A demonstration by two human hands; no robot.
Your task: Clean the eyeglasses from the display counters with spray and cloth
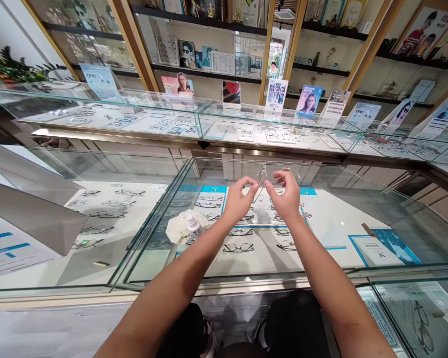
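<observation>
Above the glass display case, my left hand (241,196) pinches a thin-rimmed pair of glasses (262,172) between thumb and fingers. My right hand (286,191) is close beside it with thumb and fingers curled near the glasses' other side; whether its fingertips touch the frame is not clear. One thin temple reaches out past the right fingers. Under my hands, rows of eyeglasses (238,247) lie inside the case. A small white bottle (193,222) stands by a crumpled pale cloth (177,227) on the glass, left of my left forearm.
A large white and blue sign (18,233) stands at the left on the glass top. Across the aisle runs another glass display case (145,134) with upright cards (276,94) on it. Wooden shelves fill the back wall. A blue booklet (393,244) lies at the right.
</observation>
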